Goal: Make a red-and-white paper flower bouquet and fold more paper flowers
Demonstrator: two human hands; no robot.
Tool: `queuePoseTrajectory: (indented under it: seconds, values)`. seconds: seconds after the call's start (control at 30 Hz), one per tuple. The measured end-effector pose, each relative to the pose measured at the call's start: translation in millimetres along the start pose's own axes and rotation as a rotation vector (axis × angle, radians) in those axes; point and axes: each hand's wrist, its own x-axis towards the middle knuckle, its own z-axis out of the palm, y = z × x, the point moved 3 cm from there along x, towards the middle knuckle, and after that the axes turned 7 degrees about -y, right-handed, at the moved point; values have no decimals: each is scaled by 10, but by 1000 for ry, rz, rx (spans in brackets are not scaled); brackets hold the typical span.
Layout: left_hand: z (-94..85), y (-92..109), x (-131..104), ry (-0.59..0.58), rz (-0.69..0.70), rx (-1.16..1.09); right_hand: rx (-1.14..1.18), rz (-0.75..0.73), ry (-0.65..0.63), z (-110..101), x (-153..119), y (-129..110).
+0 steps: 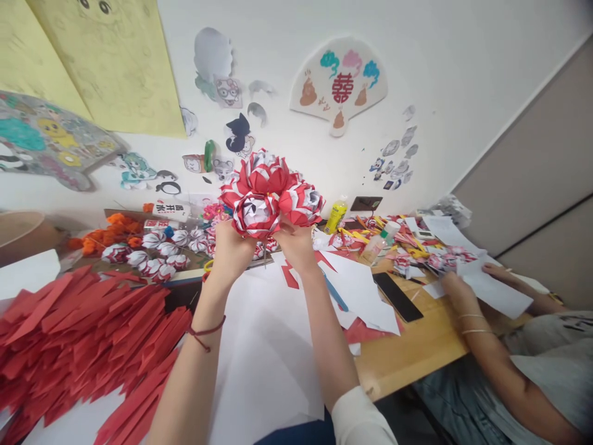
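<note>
A bunch of red and white folded paper flowers [264, 176] is held up in front of me, above the desk. My left hand [231, 247] is closed around its lower left side, a red cord on the wrist. From the lower right, my right hand [296, 244] also grips the bunch. The flower heads hide most of my fingers. Below the bunch lies a large white paper sheet [264, 334]. Several white and red paper buds [160, 253] rest to the left of my hands.
Red paper strips [83, 334] are heaped at the left. A blue tool [336, 290], a black phone [398, 296] and a yellow bottle [336, 214] stand or lie to the right. At far right, a co-worker's hands [461, 293] hold white paper [495, 287]. The wall rises close behind the desk.
</note>
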Motion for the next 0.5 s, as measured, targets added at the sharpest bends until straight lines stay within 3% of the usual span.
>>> queuePoseTrajectory:
  seconds: [0.27,0.5]
  values:
    - [-9,118,-9,22,3,31,-207,-140,-35,11,3,-156]
    - [-7,204,-10,-5,8,-12,-214,-95,-58,-5,-3,-140]
